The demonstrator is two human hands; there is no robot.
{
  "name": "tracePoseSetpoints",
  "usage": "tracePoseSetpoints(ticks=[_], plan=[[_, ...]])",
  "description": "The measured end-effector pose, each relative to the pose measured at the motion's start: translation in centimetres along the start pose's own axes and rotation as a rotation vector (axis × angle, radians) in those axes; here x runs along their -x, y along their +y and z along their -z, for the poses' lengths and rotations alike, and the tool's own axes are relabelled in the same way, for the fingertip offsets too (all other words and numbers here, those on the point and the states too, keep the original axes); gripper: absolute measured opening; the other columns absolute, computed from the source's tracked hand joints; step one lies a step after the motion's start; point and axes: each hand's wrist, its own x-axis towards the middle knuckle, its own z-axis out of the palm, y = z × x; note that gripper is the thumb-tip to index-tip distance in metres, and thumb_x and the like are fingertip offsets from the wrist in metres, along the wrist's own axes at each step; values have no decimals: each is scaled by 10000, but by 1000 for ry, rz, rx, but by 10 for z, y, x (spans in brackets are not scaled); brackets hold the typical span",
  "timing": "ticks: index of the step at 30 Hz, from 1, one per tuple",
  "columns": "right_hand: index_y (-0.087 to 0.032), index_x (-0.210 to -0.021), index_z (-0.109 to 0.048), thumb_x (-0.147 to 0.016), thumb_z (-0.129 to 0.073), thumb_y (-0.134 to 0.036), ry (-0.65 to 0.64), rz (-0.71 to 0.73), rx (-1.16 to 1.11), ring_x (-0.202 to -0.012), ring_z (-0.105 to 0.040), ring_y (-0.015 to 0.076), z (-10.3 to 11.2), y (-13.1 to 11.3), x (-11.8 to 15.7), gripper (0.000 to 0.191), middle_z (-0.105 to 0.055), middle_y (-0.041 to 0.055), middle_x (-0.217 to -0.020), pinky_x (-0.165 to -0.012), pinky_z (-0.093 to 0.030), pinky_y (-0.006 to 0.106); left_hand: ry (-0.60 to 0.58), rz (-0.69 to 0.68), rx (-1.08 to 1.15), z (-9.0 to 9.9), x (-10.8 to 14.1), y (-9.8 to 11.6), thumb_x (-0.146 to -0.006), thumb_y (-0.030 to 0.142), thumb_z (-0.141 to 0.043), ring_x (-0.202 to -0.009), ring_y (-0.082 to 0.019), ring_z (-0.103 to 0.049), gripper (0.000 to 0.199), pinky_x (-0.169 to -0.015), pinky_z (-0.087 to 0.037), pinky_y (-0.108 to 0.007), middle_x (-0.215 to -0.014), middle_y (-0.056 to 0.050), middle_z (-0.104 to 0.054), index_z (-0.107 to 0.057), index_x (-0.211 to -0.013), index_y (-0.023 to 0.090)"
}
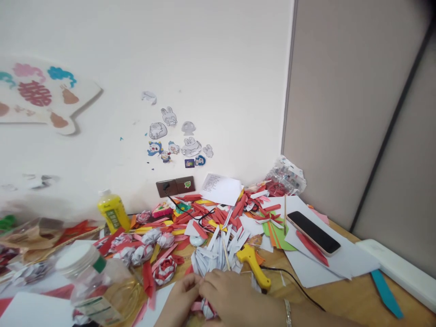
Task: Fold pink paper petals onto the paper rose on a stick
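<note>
At the bottom middle, my left hand and my right hand meet with curled fingers round a red-and-white folded paper piece. My fingers cover much of it. Just beyond them lies a heap of white folded paper strips. A yellow hot glue gun rests to the right of the heap, its black cord running toward the lower right. Left of my hands sits a red-and-white paper flower, with more crumpled-looking paper flowers behind it.
On the left stand a large clear jar with a white lid and a yellow bottle. Red and yellow paper strips litter the back. A phone lies on white sheets at right, near a blue strip and a long white box.
</note>
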Motion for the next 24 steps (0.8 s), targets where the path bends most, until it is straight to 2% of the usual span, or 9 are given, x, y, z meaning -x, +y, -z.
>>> tracePoseSetpoints(ticks=[4, 9, 13, 16, 19, 24], plan=[[-115, -999, -553, -817, -609, -391, 57, 27, 83, -803, -535, 207, -4, -3, 1, 335, -591, 66, -916, -656, -440, 275, 4, -35, -26, 1, -3, -3, -544, 228, -654, -502, -118, -475, 110, -500, -349, -227, -473, 53, -545, -592, -502, 148], [-123, -875, -579, -785, -605, -325, 150, 88, 145, -730, -531, 201, -14, 0, 0, 223, -589, 61, -827, -589, -444, 272, 18, -56, -48, -2, -3, -2, -562, 289, -648, -493, -125, -448, 146, -508, -331, -243, -474, 56, -535, -588, -509, 168], [-143, -805, -563, -782, -559, -273, 214, 103, 170, -678, -531, 193, -21, 2, -2, 132, -576, 56, -768, -555, -441, 265, 19, -74, -73, -4, -2, 3, -525, 278, -651, -511, -146, -463, 135, -539, -345, -260, -457, 53, -527, -582, -480, 171], [-168, -777, -534, -813, -514, -286, 248, 116, 190, -653, -534, 180, -24, 3, -3, 125, -553, 40, -741, -537, -438, 250, 5, -77, -83, -4, -1, 5, -519, 284, -658, -520, -151, -469, 142, -536, -346, -261, -462, 50, -530, -581, -475, 173], [-187, -748, -518, -818, -520, -359, 262, 172, 258, -596, -532, 163, -30, 6, -5, 186, -534, 21, -718, -483, -420, 229, 0, -69, -80, -4, -1, 3, -543, 332, -654, -469, -123, -408, 201, -483, -303, -242, -441, 67, -490, -548, -451, 188], [-210, -685, -506, -813, -538, -408, 307, 241, 323, -515, -520, 153, -56, 18, -11, 238, -527, -4, -635, -404, -366, 201, 6, -84, -91, -3, -2, -2, -575, 363, -661, -462, -116, -368, 221, -457, -271, -236, -454, 75, -462, -559, -485, 189]])
